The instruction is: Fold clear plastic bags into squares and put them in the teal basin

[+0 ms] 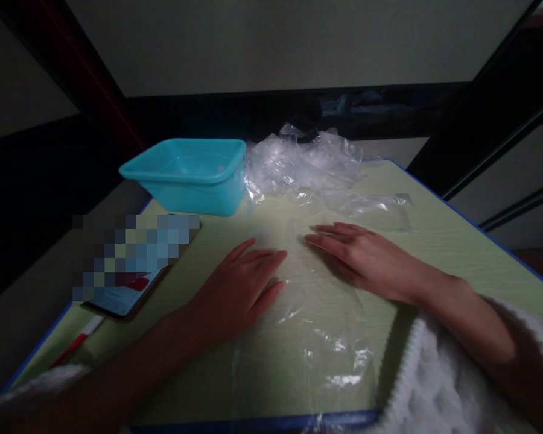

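Observation:
A clear plastic bag (317, 337) lies flat on the table in front of me, its near end reaching the front edge. My left hand (244, 289) rests by its left side, fingers stretched and a little apart, touching the film. Across from it, my right hand (357, 256) lies at the upper right of the bag with its fingers extended. Neither hand grips anything. Behind the hands sits a crumpled heap of clear plastic bags (308, 160), and one flatter bag (380, 208) spreads from it to the right.
A turquoise plastic basin (187, 193) stands at the back left of the pale green table (470, 265), which has a blue edge. A phone (127, 295), partly blurred out, lies at the left with a red and white stick-like thing (79, 340) beside it.

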`<state>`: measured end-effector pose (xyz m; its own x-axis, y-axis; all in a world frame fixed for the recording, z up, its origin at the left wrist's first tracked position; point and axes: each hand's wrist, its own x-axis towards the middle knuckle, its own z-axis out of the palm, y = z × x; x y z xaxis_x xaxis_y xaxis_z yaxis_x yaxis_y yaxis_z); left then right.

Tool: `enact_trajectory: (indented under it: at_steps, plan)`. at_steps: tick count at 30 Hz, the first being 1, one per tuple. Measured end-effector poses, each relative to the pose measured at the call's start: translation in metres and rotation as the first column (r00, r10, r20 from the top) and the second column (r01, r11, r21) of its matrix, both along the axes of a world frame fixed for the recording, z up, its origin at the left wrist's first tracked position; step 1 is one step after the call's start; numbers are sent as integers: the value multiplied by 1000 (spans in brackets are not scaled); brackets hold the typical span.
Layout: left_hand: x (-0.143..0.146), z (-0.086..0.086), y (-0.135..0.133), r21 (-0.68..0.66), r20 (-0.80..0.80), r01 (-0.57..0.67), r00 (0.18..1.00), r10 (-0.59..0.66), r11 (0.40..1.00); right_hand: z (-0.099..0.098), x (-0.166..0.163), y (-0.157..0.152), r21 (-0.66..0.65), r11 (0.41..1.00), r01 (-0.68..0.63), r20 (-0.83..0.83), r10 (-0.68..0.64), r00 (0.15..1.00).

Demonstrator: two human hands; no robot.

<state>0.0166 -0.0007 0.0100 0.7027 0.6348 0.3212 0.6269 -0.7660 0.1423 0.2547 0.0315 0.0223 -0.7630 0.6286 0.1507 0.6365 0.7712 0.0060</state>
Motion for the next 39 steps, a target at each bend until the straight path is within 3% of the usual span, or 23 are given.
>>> enact_trajectory:
  at_steps: [7, 11, 16, 20, 26, 29, 33, 39]
  plan:
    - [-3, -5, 4, -30, -84, -112, 990, 109, 993, 0, -2, -1, 9, 1000, -27, -49, 27, 998]
    - [-3, -3, 3, 38, 28, -82, 996, 81, 996, 6, -1, -1, 40, 995, -89, -93, 93, 991]
    - [-5, 4, 1, 120, 199, -59, 979, 34, 991, 14, 3, -6, 164, 941, -295, -82, 311, 947]
    - [-9, 9, -1, 58, 313, -88, 947, 65, 994, 17, 10, -14, 219, 898, -382, -114, 412, 904]
    - [-10, 7, -7, -110, 384, -55, 919, 94, 992, 13, 9, -33, 148, 874, -462, -224, 485, 845]
    - [-11, 4, -8, -135, 393, -35, 916, 86, 990, 6, 2, -47, 48, 872, -487, -225, 484, 846]
    - [-12, 3, -7, -158, 374, -34, 923, 92, 987, -1, -2, -61, 25, 830, -557, -194, 550, 812]
    - [-11, 3, -8, -150, 330, -27, 941, 76, 988, -2, 1, -70, -27, 859, -511, -174, 499, 849]
